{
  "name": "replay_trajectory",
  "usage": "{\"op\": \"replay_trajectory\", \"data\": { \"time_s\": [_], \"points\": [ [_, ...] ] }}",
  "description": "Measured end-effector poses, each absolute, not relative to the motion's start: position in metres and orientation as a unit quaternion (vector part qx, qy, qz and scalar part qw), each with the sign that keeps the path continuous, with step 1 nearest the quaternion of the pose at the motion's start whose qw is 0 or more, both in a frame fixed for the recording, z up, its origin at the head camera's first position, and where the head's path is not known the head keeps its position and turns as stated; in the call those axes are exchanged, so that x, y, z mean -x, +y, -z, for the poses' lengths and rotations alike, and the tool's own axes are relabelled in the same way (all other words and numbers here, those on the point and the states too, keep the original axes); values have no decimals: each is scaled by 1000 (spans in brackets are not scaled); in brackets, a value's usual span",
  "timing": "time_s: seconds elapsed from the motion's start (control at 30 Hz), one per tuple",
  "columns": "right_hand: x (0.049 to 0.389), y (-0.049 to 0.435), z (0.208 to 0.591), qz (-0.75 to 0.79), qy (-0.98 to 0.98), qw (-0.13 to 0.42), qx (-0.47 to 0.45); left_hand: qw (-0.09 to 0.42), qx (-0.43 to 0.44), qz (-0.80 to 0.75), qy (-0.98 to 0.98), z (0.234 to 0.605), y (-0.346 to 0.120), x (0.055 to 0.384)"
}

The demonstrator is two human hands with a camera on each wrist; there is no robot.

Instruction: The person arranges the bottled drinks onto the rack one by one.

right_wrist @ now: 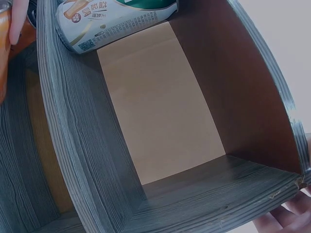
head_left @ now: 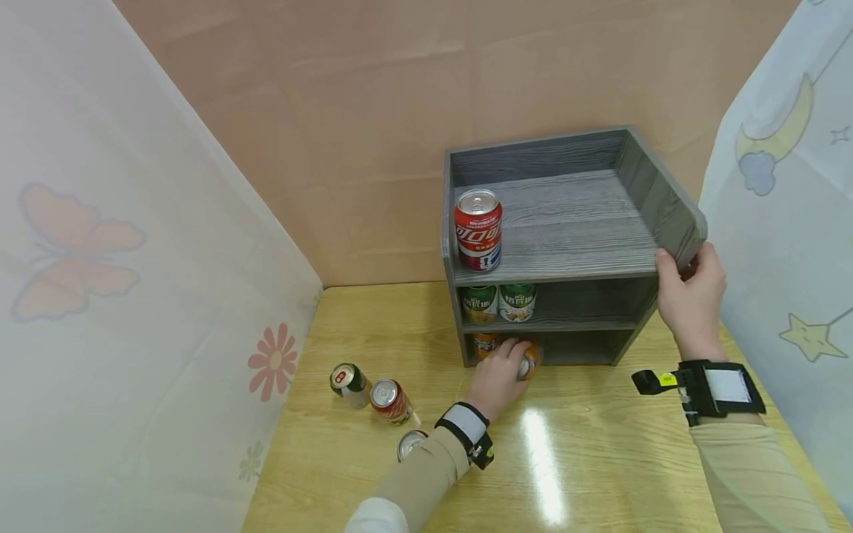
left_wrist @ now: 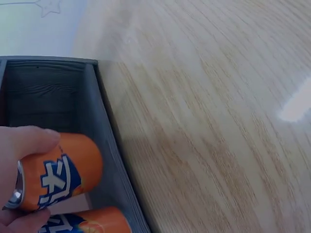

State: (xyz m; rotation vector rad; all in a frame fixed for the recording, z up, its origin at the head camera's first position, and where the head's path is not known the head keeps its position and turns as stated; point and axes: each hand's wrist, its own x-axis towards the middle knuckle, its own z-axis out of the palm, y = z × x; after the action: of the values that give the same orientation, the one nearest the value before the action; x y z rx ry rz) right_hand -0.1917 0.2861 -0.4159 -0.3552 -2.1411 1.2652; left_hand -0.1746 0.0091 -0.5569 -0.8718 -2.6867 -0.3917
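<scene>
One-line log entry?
left hand: grips orange cylindrical metal can, bottom tier | right hand: grips grey wood-grain shelf unit | red cylindrical metal can: upright, top tier

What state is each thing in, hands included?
left hand: gripping held can
held can: orange, tilted
other orange can: standing, bottom level
green cans: upright, middle level
top red can: upright
right hand: gripping shelf
shelf: standing on table
lower red can: upright
dark green can: upright
third can: lid up, rest hidden by sleeve
</scene>
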Motion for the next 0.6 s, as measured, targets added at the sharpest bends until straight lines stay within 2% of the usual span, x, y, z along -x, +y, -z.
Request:
{"op": "replay_trajectory", "data": {
  "time_s": [0.17,0.4,0.6],
  "points": [
    [191,285,416,-478,-809,316,133,174,298,103,-933,562,17,179],
    [191,285,415,-481,-811,305,137,178,305,55,-934,567,20,185],
    [191,284,416,-478,-807,320,131,198,302,35,-932,568,22,188]
  ]
}}
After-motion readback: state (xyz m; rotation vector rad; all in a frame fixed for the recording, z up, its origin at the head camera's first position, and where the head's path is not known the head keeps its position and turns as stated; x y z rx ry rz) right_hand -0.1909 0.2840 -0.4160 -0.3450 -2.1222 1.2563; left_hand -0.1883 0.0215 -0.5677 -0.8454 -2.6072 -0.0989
